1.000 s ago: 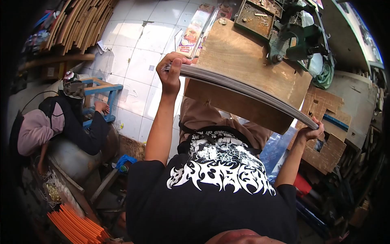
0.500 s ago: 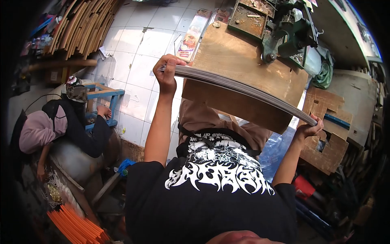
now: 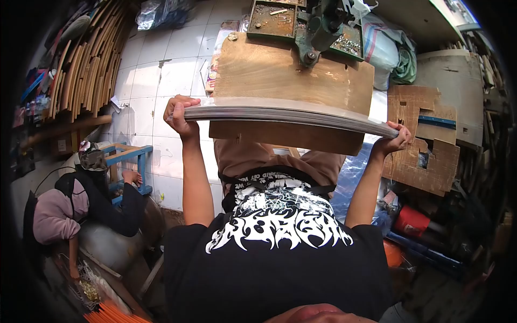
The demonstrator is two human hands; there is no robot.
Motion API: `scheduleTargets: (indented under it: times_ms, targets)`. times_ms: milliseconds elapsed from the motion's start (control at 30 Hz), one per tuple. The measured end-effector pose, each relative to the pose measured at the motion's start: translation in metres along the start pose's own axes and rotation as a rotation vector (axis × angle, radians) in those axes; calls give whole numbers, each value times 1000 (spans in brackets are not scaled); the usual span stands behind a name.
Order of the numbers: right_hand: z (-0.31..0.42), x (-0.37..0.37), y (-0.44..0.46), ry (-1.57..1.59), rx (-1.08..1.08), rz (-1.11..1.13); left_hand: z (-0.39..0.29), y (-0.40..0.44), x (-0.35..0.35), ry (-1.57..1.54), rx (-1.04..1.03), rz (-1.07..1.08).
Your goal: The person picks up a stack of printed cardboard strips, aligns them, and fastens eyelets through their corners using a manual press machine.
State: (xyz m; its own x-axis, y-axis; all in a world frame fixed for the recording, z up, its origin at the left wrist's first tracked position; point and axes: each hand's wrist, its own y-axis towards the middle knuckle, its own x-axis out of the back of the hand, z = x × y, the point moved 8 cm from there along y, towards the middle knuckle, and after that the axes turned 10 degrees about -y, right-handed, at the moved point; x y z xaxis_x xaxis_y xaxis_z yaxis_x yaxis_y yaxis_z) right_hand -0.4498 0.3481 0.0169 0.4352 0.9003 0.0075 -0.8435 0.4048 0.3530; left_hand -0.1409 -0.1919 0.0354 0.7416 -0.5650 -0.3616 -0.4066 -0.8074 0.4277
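A long stack of thin, flat sheets [image 3: 285,117] spans the space in front of my body, its layered edge facing me. My left hand [image 3: 183,118] is closed around the left end, thumb on the near side. At the right end my right hand [image 3: 395,140] grips the same stack, fingers wrapped over its corner. The sheets bow slightly along their length. Just beneath and beyond them is a wooden worktable [image 3: 296,70]; whether the stack touches it I cannot tell.
A green hand-press machine [image 3: 315,40] stands at the table's far side, beside a metal tray [image 3: 272,21] of small parts. At left a person [image 3: 59,210] sits near a blue frame [image 3: 142,167]. Cut boards [image 3: 423,137] lie at right; wooden strips [image 3: 86,64] lean at upper left.
The whole view has swung, so table and machine appear further left and the stack looks more level. Both hands keep their hold on the stack's ends.
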Motion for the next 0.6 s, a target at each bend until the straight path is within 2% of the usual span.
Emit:
scheduleTargets:
  times_ms: [367, 600]
  targets:
    - [5, -1, -1, -27, -10, -45, 4, 2, 1, -9, 11, -15]
    - [11, -2, 1, -113, 58, -49, 6, 5, 1, -17, 17, -17]
